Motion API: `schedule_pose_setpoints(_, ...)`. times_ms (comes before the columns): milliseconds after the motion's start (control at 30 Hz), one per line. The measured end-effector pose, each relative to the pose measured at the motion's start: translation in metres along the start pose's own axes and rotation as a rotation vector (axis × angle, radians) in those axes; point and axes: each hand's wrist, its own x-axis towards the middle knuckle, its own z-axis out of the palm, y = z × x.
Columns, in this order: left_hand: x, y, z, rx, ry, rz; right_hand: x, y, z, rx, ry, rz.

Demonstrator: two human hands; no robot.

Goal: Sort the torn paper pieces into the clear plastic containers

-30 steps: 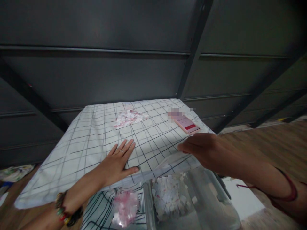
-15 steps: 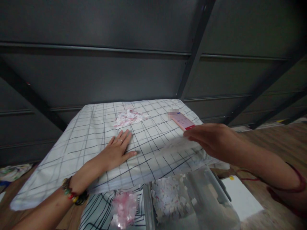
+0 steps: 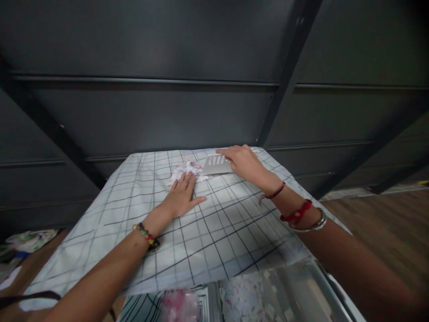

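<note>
My left hand [image 3: 182, 197] lies flat on the white checked cloth [image 3: 214, 232], fingers spread. Its fingertips reach the near edge of a small heap of white and pinkish paper scraps [image 3: 184, 169]. In my right hand [image 3: 246, 164] is a white slotted scraper [image 3: 216, 165], gripped at its right end. The scraper's edge rests on or just over the cloth, its left end close beside the scraps. Which fingers wrap behind the scraper cannot be seen.
Below the cloth's near edge stands a clear plastic bin [image 3: 301, 286] holding many paper bits [image 3: 243, 295]. Left of it lies a pink bundle in clear plastic [image 3: 181, 306]. A dark panelled wall [image 3: 161, 116] rises behind the cloth; wooden floor [image 3: 378, 232] shows at right.
My right hand has swung forward and left with the scraper, from above the bin to beside the scraps. The left hand has slid slightly forward to the heap. The phone is now hidden from view.
</note>
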Motion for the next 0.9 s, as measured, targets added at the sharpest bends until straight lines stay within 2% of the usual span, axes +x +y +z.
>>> schedule_pose_setpoints(233,-0.012,-0.005,0.010,-0.032,0.060,-0.025,0.003,0.000,0.024,0.021,0.147,-0.124)
schedule_pose_setpoints(433,-0.014,-0.007,0.008,-0.083,0.013,-0.035,-0.008,0.000,0.038,-0.058,0.312,-0.188)
schedule_pose_setpoints(700,-0.014,-0.009,0.011,-0.064,-0.006,-0.048,-0.017,-0.003,0.034,-0.061,0.242,-0.215)
schedule_pose_setpoints(900,-0.015,-0.009,0.012,-0.036,0.014,-0.039,-0.018,-0.002,0.031,-0.043,0.317,-0.216)
